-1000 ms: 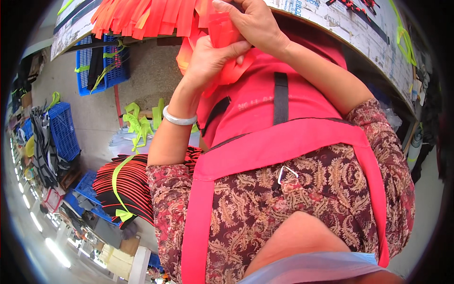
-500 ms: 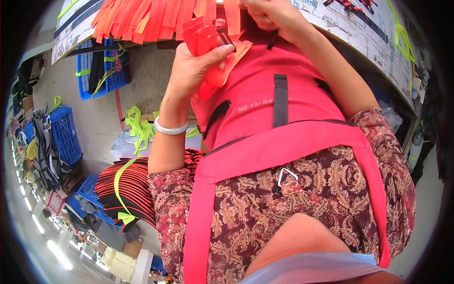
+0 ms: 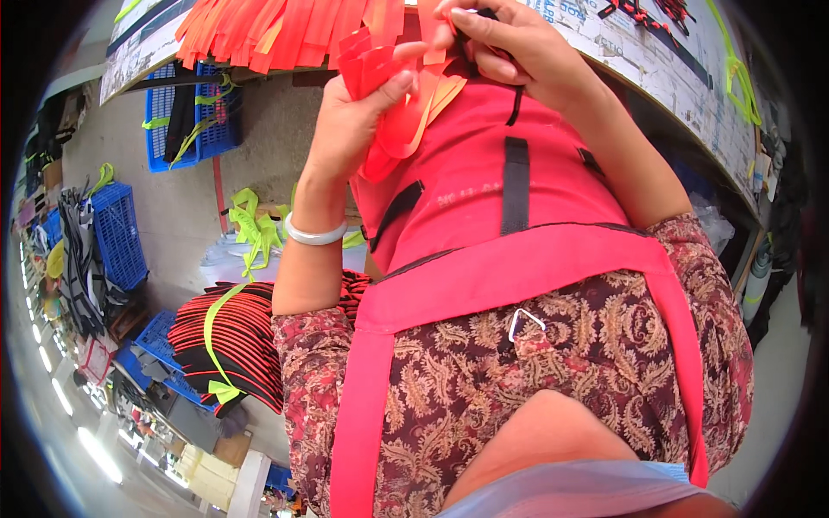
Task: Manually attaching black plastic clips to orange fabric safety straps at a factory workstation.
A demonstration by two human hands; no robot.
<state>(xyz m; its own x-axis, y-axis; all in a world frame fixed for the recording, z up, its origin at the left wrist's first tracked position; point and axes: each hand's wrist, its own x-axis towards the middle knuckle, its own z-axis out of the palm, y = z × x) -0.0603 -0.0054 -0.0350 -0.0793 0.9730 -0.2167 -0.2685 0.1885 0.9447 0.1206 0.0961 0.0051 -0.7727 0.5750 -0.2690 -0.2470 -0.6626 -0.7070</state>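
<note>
My left hand (image 3: 352,123) is closed round a bundle of orange-red fabric strips (image 3: 399,129), which fan out on both sides of the fist. To its right, at the table edge, my right hand (image 3: 531,53) is closed with bent fingers and thumb. A thin black cord (image 3: 516,108) dangles below the right hand, and dark material shows between its fingers; exactly what it pinches is partly hidden. The fingertips of both hands are close to one orange strip between them. Under the hands lies the red apron (image 3: 458,164) that I wear.
Many orange-red strips (image 3: 276,34) hang over the edge of the worktable (image 3: 596,43). Black-and-red cords (image 3: 643,19) lie on its right part. Blue crates (image 3: 121,237) stand at the left. A stack of black-and-red pieces (image 3: 233,341), tied with yellow-green ribbon, sits by my left elbow.
My right hand has come down and nearer the left hand. The small black piece under my left thumb no longer shows there. The left hand still grips the strips.
</note>
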